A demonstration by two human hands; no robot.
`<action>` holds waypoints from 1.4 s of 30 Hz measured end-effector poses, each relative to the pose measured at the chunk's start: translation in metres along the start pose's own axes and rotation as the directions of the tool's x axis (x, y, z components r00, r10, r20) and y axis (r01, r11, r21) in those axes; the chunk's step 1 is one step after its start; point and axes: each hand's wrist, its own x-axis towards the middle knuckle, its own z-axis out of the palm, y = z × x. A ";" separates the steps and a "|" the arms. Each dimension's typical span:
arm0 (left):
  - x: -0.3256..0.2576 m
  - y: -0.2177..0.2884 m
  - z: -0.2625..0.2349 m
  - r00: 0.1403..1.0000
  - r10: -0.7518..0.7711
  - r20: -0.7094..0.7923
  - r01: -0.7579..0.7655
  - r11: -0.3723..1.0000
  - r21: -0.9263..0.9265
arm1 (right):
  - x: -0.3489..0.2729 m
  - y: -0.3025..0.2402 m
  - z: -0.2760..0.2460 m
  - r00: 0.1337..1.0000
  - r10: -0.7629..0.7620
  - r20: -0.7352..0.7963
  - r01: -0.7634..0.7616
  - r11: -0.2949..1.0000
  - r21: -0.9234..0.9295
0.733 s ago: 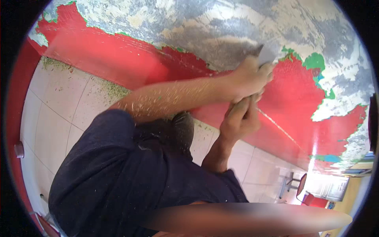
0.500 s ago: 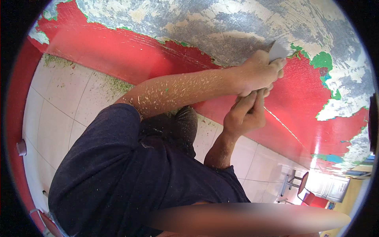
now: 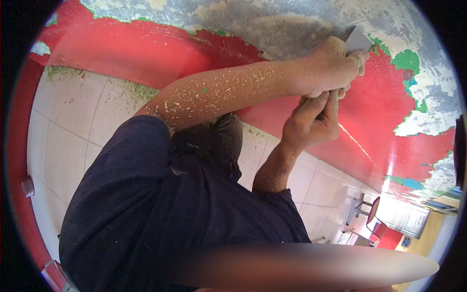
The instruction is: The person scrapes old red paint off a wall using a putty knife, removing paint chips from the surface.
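My left hand (image 3: 335, 65) is closed around a paint scraper (image 3: 359, 41) whose flat grey blade sticks out beyond the fingers. The blade lies against the wall panel (image 3: 374, 97), where red paint meets a stripped grey and white area. Just below, my right hand (image 3: 314, 119) is closed, its fingers pressed together against the heel of the left hand. It appears to grip the scraper's handle end, which the fingers hide. Pale and green paint flakes cover my left forearm (image 3: 228, 87).
Green paint patches (image 3: 406, 60) edge the stripped area. Green and pale scrapings (image 3: 138, 92) lie on the tiled floor (image 3: 73, 112) along the panel's foot. Red chairs (image 3: 373, 209) stand at the lower right. A thin pale scratch (image 3: 357, 138) crosses the red paint.
Both hands and the scraper have moved up and to the right, the blade now closer to the green patches. The whole view has also shifted slightly. Both grips look the same.
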 end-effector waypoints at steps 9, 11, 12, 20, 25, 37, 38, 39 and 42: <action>0.017 0.011 0.000 0.989 0.136 0.066 -0.128 0.986 -0.109 | 0.021 -0.018 0.000 0.990 -0.077 0.115 0.091 0.988 -0.121; 0.000 -0.007 -0.008 0.995 0.100 0.017 -0.099 0.993 -0.063 | -0.004 -0.010 -0.002 0.995 -0.048 0.087 0.051 0.998 -0.034; -0.006 -0.011 -0.012 0.998 0.056 -0.034 -0.057 0.998 -0.022 | -0.012 -0.006 0.000 0.998 -0.007 0.063 0.004 0.999 0.048; -0.012 -0.018 -0.013 1.000 0.004 -0.017 -0.006 0.995 -0.096 | -0.020 -0.005 -0.001 0.999 -0.034 0.016 0.032 0.995 0.091; -0.001 0.010 0.011 1.000 0.002 0.018 -0.003 0.999 0.046 | 0.002 0.000 -0.012 0.996 0.051 0.069 -0.049 0.998 -0.030; -0.021 -0.036 -0.012 0.992 0.086 0.097 -0.090 0.995 0.034 | -0.018 0.018 -0.007 0.999 -0.048 -0.010 0.048 0.999 -0.024; -0.023 -0.051 -0.027 0.997 0.026 0.070 -0.028 0.999 0.034 | -0.030 0.031 0.003 0.987 -0.138 -0.087 0.136 0.990 -0.033; -0.031 -0.056 -0.035 0.998 0.018 0.063 -0.023 0.997 0.080 | -0.039 0.040 0.007 0.977 -0.182 -0.114 0.168 0.978 -0.122; -0.012 -0.032 -0.013 0.988 0.077 0.136 -0.089 0.993 0.082 | -0.014 0.040 -0.004 0.978 -0.202 -0.055 0.198 0.977 -0.077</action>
